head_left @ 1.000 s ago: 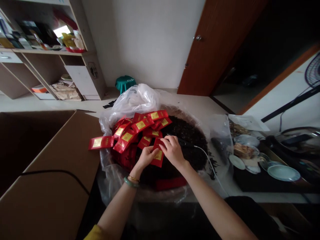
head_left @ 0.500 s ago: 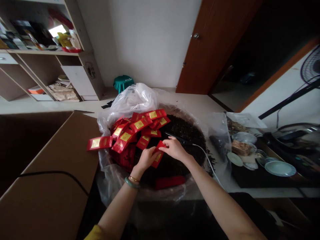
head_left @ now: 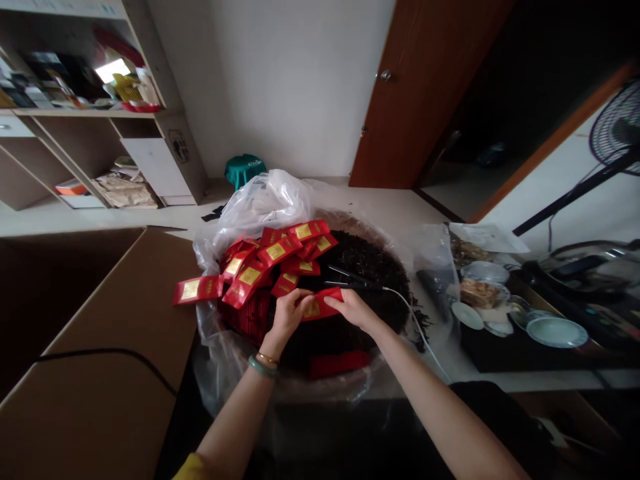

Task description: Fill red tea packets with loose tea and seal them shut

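Observation:
Both hands pinch one small red packet with a gold label, held level over a wide round basket lined with clear plastic. My left hand grips its left end, and my right hand grips its right end. Dark loose tea leaves fill the basket. A heap of the same red packets lies on the basket's left side. One packet hangs over the rim. A thin black tool with a white cable lies on the leaves just beyond my right hand.
A large open cardboard box stands at the left, with a black cable across its flap. Bowls and plates crowd a dark tray at the right. Shelves stand at the back left, a brown door behind, and a fan at far right.
The packet between my hands has turned from hanging upright to lying level, and both hands have shifted slightly toward me.

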The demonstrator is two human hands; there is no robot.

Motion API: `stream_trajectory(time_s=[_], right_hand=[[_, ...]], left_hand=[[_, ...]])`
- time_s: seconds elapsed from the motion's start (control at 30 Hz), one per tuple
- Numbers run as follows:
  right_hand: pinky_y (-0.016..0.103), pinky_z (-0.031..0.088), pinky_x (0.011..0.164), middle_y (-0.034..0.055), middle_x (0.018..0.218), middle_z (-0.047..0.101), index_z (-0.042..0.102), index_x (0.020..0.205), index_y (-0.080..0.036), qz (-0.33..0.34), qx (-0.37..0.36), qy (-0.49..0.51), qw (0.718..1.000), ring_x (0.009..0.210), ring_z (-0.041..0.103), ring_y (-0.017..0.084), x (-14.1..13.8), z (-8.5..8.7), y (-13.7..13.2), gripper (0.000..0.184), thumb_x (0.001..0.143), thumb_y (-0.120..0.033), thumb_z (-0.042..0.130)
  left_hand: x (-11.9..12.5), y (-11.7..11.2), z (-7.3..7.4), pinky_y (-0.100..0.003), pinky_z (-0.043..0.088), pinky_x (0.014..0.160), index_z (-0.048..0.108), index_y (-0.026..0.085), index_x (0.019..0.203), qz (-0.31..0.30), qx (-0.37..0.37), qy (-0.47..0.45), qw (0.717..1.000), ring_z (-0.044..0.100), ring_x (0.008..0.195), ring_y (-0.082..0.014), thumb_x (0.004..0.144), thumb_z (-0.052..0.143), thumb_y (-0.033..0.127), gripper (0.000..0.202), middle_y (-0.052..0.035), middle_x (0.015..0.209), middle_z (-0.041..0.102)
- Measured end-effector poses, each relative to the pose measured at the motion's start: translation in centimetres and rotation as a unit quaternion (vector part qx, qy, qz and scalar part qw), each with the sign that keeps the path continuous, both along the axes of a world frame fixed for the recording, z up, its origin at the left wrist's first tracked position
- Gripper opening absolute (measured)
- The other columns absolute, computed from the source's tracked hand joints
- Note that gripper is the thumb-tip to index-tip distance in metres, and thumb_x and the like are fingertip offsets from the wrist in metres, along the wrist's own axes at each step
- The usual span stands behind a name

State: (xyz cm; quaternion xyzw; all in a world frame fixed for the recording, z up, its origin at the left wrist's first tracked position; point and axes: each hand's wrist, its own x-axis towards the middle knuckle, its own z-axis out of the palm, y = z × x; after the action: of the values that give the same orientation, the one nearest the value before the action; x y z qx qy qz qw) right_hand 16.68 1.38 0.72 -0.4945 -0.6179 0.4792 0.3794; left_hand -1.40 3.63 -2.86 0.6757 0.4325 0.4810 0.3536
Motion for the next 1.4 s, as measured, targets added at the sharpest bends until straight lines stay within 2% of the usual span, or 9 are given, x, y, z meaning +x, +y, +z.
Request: stream_trajectory(time_s=[0.1, 0.2, 0.37, 0.53, 0.73, 0.93, 1.13, 1.23, 1.4], right_hand=[[0.047, 0.044, 0.096, 0.008, 0.1, 0.072, 0.068, 0.099, -0.016, -0.018, 0.022, -0.023, 0.999, 0.101, 0.062, 0.027, 0.2, -0.3, 0.2, 0.032, 0.083, -0.041, 0.054], [0.048, 0.041, 0.1, 0.0078, 0.105, 0.071, 0.067, 0.104, -0.017, -0.014, 0.036, -0.014, 0.999, 0.106, 0.06, 0.027, 0.3, -0.1, 0.2, 0.032, 0.084, -0.038, 0.053], [0.047, 0.04, 0.101, 0.0066, 0.105, 0.07, 0.067, 0.106, -0.018, 0.002, -0.008, 0.043, 0.999, 0.105, 0.061, 0.026, 0.2, 0.0, 0.1, 0.036, 0.082, -0.044, 0.055], [0.046, 0.039, 0.101, 0.0057, 0.099, 0.071, 0.068, 0.1, -0.017, 0.017, -0.062, 0.077, 0.995, 0.099, 0.062, 0.024, 0.3, -0.1, 0.0, 0.041, 0.081, -0.051, 0.056], [0.042, 0.039, 0.099, 0.0042, 0.091, 0.07, 0.066, 0.09, -0.017, 0.033, -0.106, 0.044, 0.993, 0.096, 0.061, 0.022, -0.2, 0.5, 0.2, 0.039, 0.083, -0.052, 0.053], [0.04, 0.041, 0.094, 0.0052, 0.089, 0.068, 0.065, 0.084, -0.015, 0.067, -0.084, -0.006, 0.994, 0.092, 0.06, 0.022, -1.2, 1.0, 1.1, 0.039, 0.086, -0.051, 0.05], [0.039, 0.042, 0.094, 0.0068, 0.094, 0.068, 0.066, 0.093, -0.015, 0.079, -0.069, -0.072, 0.992, 0.095, 0.06, 0.024, -1.5, 0.9, 1.3, 0.047, 0.088, -0.056, 0.044], [0.041, 0.036, 0.101, 0.0062, 0.093, 0.069, 0.067, 0.093, -0.018, 0.083, -0.049, -0.118, 0.988, 0.102, 0.058, 0.026, -1.8, 1.5, 1.3, 0.05, 0.086, -0.062, 0.043], [0.052, 0.015, 0.111, 0.0033, 0.085, 0.069, 0.069, 0.083, -0.02, 0.134, -0.03, -0.169, 0.976, 0.102, 0.059, 0.026, -2.6, 3.1, 1.6, 0.057, 0.088, -0.065, 0.034]], left_hand=[[0.3, -0.5, 0.7, -0.045, 0.038, 0.098, 0.068, 0.023, 0.107, 0.03, 0.12, 0.073, 0.99, 0.054, 0.112, -0.032, 0.064, 0.076, 0.047, 0.05, -0.0103, 0.114, 0.067], [0.7, -1.0, 1.2, -0.052, 0.026, 0.105, 0.06, 0.025, 0.122, -0.008, 0.172, 0.176, 0.969, 0.041, 0.125, -0.0375, 0.065, 0.077, 0.042, 0.062, -0.0111, 0.125, 0.062], [1.1, -1.0, 1.9, -0.05, 0.035, 0.096, 0.053, 0.025, 0.128, -0.025, 0.16, 0.269, 0.949, 0.047, 0.116, -0.0349, 0.076, 0.065, 0.023, 0.053, -0.0111, 0.124, 0.062], [0.9, -0.8, 2.0, -0.046, 0.04, 0.097, 0.051, 0.02, 0.128, -0.072, 0.162, 0.267, 0.947, 0.05, 0.114, -0.0304, 0.075, 0.063, 0.016, 0.054, -0.0125, 0.122, 0.06], [0.3, -0.8, 0.6, -0.043, 0.044, 0.094, 0.053, 0.022, 0.127, -0.047, 0.17, 0.265, 0.948, 0.055, 0.107, -0.029, 0.076, 0.066, 0.025, 0.052, -0.0112, 0.119, 0.061], [0.0, -0.7, -0.3, -0.039, 0.049, 0.088, 0.055, 0.021, 0.123, 0.015, 0.196, 0.27, 0.943, 0.058, 0.099, -0.0257, 0.076, 0.07, 0.033, 0.051, -0.0081, 0.109, 0.066], [-0.1, -0.6, -0.7, -0.039, 0.051, 0.087, 0.055, 0.021, 0.12, 0.033, 0.194, 0.249, 0.948, 0.061, 0.097, -0.0257, 0.066, 0.078, 0.042, 0.063, -0.0083, 0.108, 0.067], [-0.2, -0.4, -0.8, -0.039, 0.052, 0.086, 0.055, 0.02, 0.118, 0.029, 0.189, 0.237, 0.952, 0.062, 0.096, -0.0255, 0.066, 0.078, 0.042, 0.061, -0.0086, 0.107, 0.067], [-0.2, -0.3, -0.9, -0.038, 0.052, 0.085, 0.057, 0.019, 0.113, 0.049, 0.185, 0.231, 0.954, 0.063, 0.095, -0.0241, 0.069, 0.074, 0.031, 0.049, -0.0075, 0.104, 0.067]])
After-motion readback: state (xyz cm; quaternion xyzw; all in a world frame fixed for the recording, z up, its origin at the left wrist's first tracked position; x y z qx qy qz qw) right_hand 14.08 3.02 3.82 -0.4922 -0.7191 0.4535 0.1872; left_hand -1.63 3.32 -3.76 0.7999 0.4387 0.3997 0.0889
